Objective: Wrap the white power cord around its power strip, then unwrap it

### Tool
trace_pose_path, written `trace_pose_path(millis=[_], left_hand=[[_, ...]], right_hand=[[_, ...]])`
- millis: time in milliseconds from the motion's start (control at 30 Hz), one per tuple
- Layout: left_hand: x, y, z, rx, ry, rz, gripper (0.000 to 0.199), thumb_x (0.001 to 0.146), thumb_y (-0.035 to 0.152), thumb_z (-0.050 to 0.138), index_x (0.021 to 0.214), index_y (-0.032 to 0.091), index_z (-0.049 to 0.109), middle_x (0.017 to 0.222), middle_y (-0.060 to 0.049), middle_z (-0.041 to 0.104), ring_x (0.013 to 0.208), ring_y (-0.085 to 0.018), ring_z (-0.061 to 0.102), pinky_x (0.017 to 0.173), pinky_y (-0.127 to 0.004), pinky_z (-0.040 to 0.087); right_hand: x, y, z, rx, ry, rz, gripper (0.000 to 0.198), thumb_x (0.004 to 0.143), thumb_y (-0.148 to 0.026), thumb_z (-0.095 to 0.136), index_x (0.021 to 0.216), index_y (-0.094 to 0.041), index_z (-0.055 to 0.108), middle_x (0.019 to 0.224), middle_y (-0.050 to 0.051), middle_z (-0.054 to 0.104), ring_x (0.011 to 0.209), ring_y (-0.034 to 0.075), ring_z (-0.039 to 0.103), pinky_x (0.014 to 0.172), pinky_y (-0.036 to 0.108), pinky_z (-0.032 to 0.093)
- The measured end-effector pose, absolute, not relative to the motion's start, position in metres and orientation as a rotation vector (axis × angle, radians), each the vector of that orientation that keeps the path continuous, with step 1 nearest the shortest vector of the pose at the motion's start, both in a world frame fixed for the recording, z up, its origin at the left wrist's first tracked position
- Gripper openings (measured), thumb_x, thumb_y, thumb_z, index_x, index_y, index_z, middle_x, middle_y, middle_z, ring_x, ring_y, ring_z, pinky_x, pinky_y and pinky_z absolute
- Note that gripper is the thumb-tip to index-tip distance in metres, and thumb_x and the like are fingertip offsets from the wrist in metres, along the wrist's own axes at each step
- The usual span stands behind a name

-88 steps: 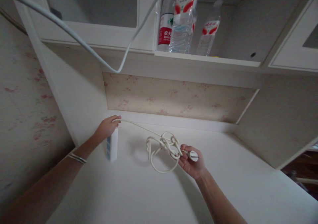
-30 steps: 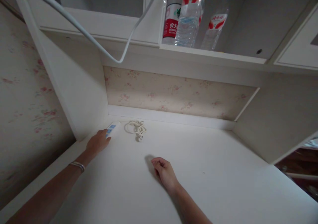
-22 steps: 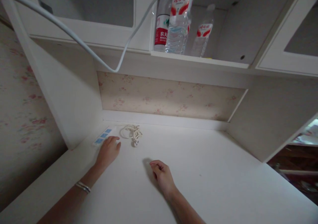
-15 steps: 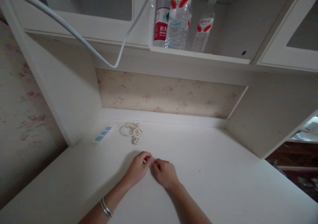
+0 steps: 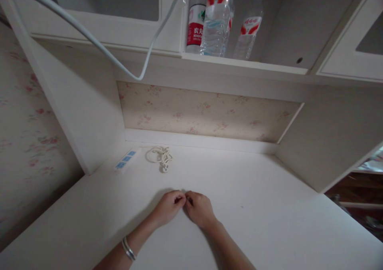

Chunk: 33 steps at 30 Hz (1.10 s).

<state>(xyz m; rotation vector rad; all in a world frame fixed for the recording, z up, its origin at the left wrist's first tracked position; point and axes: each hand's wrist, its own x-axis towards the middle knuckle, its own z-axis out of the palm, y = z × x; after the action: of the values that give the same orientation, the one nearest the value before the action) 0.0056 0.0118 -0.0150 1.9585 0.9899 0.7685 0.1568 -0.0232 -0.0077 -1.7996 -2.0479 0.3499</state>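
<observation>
My left hand (image 5: pixel 171 207) is closed, its fingers curled in a pinch, just above or on the white desk (image 5: pixel 263 222). Against its fingertips, my right hand (image 5: pixel 199 208) is closed in much the same way. The fingertips of both meet near the middle of the desk; whatever may lie between them is too small or too hidden to make out. Two silvery bangles (image 5: pixel 128 249) circle my left wrist. Beyond the hands lies a bundled white cord with a plug (image 5: pixel 163 158), beside a white power strip (image 5: pixel 126 161) with blue sockets.
Overhead, a cabinet shelf (image 5: pixel 248 64) holds several plastic water bottles (image 5: pixel 215 30). A thick white cable (image 5: pixel 98 44) hangs across the upper left. Side panels (image 5: pixel 326 138) bound the desk left and right. A tiny speck (image 5: pixel 242 207) shows on the desktop.
My left hand has come slightly down and right, so its fingertips now meet my right hand's. The right hand has barely moved. The view has shifted a little.
</observation>
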Motion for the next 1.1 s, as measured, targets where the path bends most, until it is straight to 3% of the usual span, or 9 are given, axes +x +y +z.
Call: trace_pose_path(millis=[1100], left_hand=[[0.004,0.0102,-0.0117,2.021,0.95,0.706,0.023,0.081,0.019,0.044,0.084,0.019,0.067,0.083,-0.001,0.068,0.079,-0.015,0.059,0.071,-0.023,0.041]], right_hand=[[0.1592,-0.0209,-0.0162,-1.73,-2.12,0.283,0.015,0.083,-0.025,0.045,0.085,-0.024,0.06,0.082,0.0,0.068,0.074,0.016,0.061,0.06,0.024,0.029]])
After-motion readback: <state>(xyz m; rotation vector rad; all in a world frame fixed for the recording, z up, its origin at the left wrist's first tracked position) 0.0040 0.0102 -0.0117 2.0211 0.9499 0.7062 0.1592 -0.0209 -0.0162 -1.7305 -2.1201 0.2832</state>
